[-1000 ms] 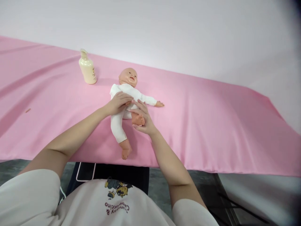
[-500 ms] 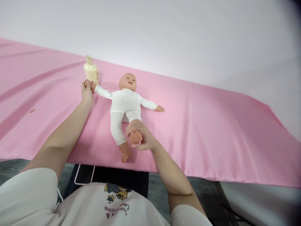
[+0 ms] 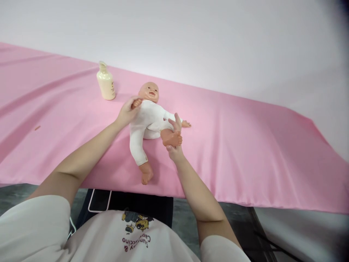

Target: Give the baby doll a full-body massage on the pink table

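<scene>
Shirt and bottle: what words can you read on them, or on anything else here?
Shirt: red print seen upside down, roughly "Cappuccino &" plus another word I cannot make out; there is a cartoon picture beside it.
Bottle: a small dark label mark, too small and blurred to read.
Doll, pink cloth: no writing at all.

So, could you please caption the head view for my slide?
Left hand holds the doll by its hand, right hand by its foot.
</scene>
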The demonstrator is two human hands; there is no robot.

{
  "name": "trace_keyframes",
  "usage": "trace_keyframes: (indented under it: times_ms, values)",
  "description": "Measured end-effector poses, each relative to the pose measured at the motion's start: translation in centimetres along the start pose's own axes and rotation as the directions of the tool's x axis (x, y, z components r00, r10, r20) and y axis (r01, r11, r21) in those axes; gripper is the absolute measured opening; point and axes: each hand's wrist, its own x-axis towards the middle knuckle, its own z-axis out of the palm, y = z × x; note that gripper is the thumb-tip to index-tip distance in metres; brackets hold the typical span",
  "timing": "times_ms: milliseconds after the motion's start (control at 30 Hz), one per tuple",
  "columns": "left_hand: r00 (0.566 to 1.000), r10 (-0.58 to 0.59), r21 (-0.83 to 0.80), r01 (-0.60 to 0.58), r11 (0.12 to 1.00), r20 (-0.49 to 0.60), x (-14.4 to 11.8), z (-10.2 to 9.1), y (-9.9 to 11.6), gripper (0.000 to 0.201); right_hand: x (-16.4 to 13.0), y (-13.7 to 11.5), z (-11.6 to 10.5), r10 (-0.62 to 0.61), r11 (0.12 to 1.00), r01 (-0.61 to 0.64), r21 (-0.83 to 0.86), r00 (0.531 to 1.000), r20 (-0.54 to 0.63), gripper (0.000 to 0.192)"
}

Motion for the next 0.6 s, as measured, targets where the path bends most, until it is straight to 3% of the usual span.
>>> trace_keyframes:
  times_ms: [100,367,500,600]
  values:
    - [0.991,0.051,0.074,-0.061,0.995,0.122,-0.9,1.0,0.5,0.034,0.1,0.5,0.3,0.009,1.0,-0.009,0.023,1.0,-0.03,0.09]
    - [0.922,0.211,0.23,-0.293,0.928,0.324,-1.5,1.9,-0.2,0.03,0.4,1.6,0.3,-0.008,0.995,-0.006,0.102,0.991,0.135,0.065]
    - [0.949,0.166,0.146,-0.211,0.967,0.268,-0.9,1.1,-0.4,0.031,0.4,1.0,0.0,-0.033,0.998,0.027,0.055,0.994,0.104,0.068]
    - [0.997,0.067,0.087,-0.071,0.994,0.043,0.3,-0.8,-1.1,0.035,0.3,-0.3,-0.5,-0.114,0.986,0.104,0.128,0.991,0.072,0.07]
